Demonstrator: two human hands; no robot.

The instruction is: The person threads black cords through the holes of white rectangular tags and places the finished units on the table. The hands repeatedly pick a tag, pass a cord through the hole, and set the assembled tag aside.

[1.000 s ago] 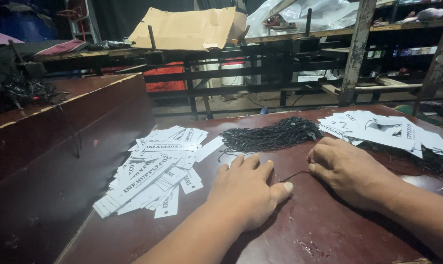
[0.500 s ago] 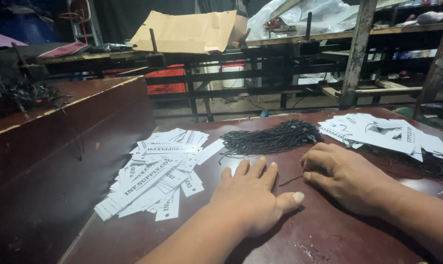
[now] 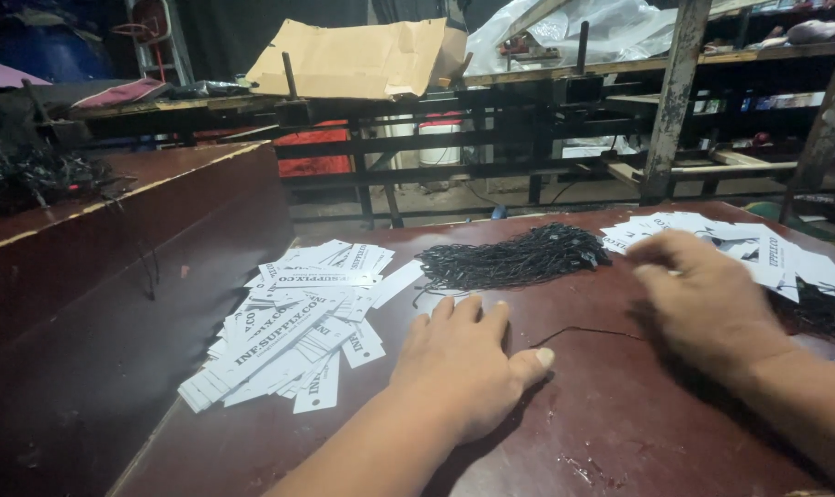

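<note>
A single black string [image 3: 588, 331] is lying on the surface [image 3: 638, 433] between the two hands, and it is not being gripped by either. The left hand [image 3: 468, 364] is being pressed flat on the surface, fingers spread, nothing held; the string's near end is lying just off its thumb. The right hand [image 3: 712, 299] is being held slightly above the surface with fingers loosely curled (blurred, so whether anything is pinched cannot be told); the string's far end is running just beside it. Beyond the left hand's fingertips a bundle of black strings [image 3: 514, 260] is heaped. To that hand's left a pile of white paper tags [image 3: 293, 327] is fanned out, and past the right hand a second spread of white tags [image 3: 758, 248] is lying. No tag is seen threaded in either pile, so as a judgement the stringing is being barely begun: one string has been separated, and both piles are left.
</note>
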